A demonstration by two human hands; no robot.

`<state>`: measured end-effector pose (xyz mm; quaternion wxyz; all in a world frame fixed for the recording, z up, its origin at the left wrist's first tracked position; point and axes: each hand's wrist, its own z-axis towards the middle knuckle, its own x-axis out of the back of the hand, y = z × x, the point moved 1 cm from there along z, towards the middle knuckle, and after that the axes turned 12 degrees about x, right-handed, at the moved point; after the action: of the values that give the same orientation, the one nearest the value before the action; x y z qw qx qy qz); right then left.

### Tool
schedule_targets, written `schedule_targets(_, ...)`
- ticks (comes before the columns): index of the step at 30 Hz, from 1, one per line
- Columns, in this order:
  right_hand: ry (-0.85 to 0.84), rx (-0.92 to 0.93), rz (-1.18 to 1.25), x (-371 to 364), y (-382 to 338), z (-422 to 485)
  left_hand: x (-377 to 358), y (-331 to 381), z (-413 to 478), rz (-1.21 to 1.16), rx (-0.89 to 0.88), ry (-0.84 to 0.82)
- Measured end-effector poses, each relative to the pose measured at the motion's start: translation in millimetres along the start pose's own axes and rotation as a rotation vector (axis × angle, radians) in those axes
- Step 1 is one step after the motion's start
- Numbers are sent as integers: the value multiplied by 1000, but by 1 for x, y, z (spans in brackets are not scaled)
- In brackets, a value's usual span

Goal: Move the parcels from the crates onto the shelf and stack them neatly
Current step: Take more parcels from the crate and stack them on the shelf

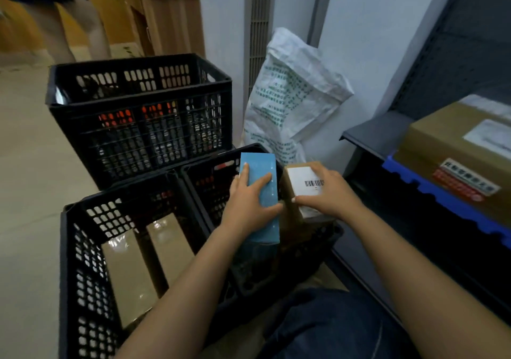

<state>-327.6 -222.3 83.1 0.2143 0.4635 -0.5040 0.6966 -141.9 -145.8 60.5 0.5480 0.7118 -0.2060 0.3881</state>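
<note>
Two parcels in my hands, over the near right crate (pixel 206 186).

My left hand (pixel 249 206) grips the blue box (pixel 260 193), fingers spread flat on its smooth matte top and thumb hooked round its right edge. It is a long slim cuboid with its long axis pointing away from me. My right hand (pixel 329 193) clasps the brown parcel (pixel 293 212), a stubby cardboard block with a glossy white barcode label. Both are above the black lattice plastic crate, just beside each other. The dark metal shelf (pixel 373 132) is at right.

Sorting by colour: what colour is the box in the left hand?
The box is light blue; head view.
</note>
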Motion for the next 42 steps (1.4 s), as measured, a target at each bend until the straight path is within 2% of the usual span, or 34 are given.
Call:
schedule_targets(10, -81, -95, 108, -20, 34, 13, -39, 10, 31, -39, 52, -90)
schedule_targets(18, -48, -121, 143, -21, 42, 16, -36, 8, 28, -200, 70, -111)
schedule_targets(22, -58, -140, 139, -21, 42, 13, -34, 10, 26, -126, 61, -132)
schedule_targets(31, -31, -138, 185, -19, 41, 7, -30, 3, 30, -142, 93, -89)
schedule_targets(42, 1, -105, 114, -12, 31, 0, -24, -5, 26, -158, 96, -81)
